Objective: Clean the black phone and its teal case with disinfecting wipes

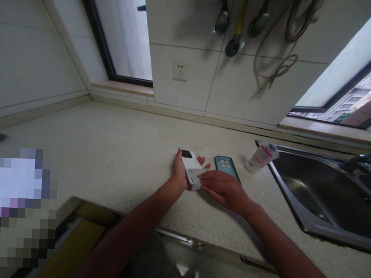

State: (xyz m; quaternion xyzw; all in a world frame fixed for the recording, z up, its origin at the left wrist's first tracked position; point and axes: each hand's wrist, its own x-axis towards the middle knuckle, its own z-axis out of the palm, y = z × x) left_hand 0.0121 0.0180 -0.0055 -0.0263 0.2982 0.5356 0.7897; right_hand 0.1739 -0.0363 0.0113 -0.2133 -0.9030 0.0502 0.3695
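- Two bare hands: one left hand and one right hand.
- One flat white rectangular phone with a dark square camera block.
- One thin grey sheet, material unclear.
- One teal rectangular phone case.
- One translucent, pink-banded plastic cup.
- One stainless-steel sink.
- One silvery metal tap.
- One square white wall socket.
- Two dark-framed glass windows.
- Three round wall-mounted pipe fittings.
- One yellow hose.

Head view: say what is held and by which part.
The left hand cradles the white phone from beneath, thumb along one edge. The right hand is at a grey piece over the phone's lower end, its grip unclear.
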